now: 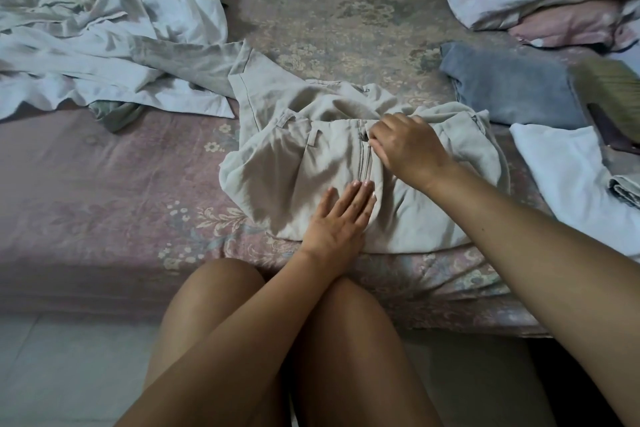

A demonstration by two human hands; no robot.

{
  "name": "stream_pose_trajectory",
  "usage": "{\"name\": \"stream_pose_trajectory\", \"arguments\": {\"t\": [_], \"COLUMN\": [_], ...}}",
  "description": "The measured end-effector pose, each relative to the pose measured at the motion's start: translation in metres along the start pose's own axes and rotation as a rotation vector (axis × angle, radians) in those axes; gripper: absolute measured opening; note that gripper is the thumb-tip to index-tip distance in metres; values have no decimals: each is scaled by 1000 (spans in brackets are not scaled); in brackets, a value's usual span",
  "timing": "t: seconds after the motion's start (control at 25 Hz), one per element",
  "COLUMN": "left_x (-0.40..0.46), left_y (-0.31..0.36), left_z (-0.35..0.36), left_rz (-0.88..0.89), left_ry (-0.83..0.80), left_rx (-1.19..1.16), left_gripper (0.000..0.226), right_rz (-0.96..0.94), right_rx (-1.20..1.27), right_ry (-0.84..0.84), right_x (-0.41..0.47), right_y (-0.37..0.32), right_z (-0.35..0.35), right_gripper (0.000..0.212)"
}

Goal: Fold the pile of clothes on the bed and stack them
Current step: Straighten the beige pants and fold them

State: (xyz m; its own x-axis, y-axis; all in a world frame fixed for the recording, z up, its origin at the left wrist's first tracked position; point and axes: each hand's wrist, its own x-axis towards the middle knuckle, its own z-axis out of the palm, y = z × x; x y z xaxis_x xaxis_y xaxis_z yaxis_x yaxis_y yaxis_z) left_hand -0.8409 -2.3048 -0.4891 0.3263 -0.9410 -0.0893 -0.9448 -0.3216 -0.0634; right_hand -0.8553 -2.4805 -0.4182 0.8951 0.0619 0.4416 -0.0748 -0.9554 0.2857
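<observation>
At upper left lies our unfolded white pile (104,35). At centre, our left hand (341,218) presses the beige trousers (311,163) with straight, closed fingers; our right hand (403,146) pinches their zipper (367,165). At right sit folded clothes (512,90).

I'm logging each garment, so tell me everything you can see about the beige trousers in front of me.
The beige trousers look like thin woven cloth, rumpled, lying waist up on the bed near its edge. Belt loops and a zip show. The left hand presses flat below the zip; the right hand pinches at its top.
</observation>
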Motion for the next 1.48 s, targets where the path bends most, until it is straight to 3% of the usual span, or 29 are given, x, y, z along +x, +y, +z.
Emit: {"name": "stream_pose_trajectory", "arguments": {"t": [0.08, 0.16, 0.24, 0.32, 0.4, 0.56, 0.68, 0.8, 0.88, 0.96, 1.08, 1.24, 1.48], "left_x": [-1, -1, 1, -2, -4, 10, 39, 69, 82, 89, 93, 82, 79], "left_y": [2, 6, 5, 2, 3, -6, -40, -66, -67, -64, -67, -77, -62], "left_z": [-4, -6, 0, 1, -3, -31, -54, -62, -58, -58, -73, -93, -94], "left_rz": [-22, -35, -46, -46, -7, 100, -49, -306, -315, -265, -304, -308, -374], "left_ry": [-15, -19, 37, 199, 267, 454, 679, 549, 363, 308, 365, 252, 236], "left_rx": [-13, 0, 12, 22, 15, -114, -333, -544, -561, -555, -708, -943, -1235], "left_gripper": [65, 61, 62, 64, 69, 52, 37, 46, 47, 38, 28, 12, 13], "right_rz": [21, 116, 392, 679, 837, 773, 766, 1074, 1265, 1340, 1297, 1297, 1292], "right_rx": [-25, 76, 255, 333, 404, 419, 423, 775, 1112, 1354, 1378, 1358, 1446], "right_ry": [-78, -124, -182, -281, -315, -447, -344, -98, 27, 95, 107, 142, 140], "right_x": [5, 4, 7, 10, 17, 28, 17, -8, -20, -24, -27, -28, -25], "right_y": [-6, -14, -19, -14, -10, -7, -9, -10, -15, -23, -28, -36, -44], "right_z": [1, 3, -3, -4, -5, -12, -16, -7, -4, -6, 1, 6, -5], "right_gripper": [9, 17, 22, 38, 41, 45, 20, 29, 22, 10, 4, 10, 12]}}
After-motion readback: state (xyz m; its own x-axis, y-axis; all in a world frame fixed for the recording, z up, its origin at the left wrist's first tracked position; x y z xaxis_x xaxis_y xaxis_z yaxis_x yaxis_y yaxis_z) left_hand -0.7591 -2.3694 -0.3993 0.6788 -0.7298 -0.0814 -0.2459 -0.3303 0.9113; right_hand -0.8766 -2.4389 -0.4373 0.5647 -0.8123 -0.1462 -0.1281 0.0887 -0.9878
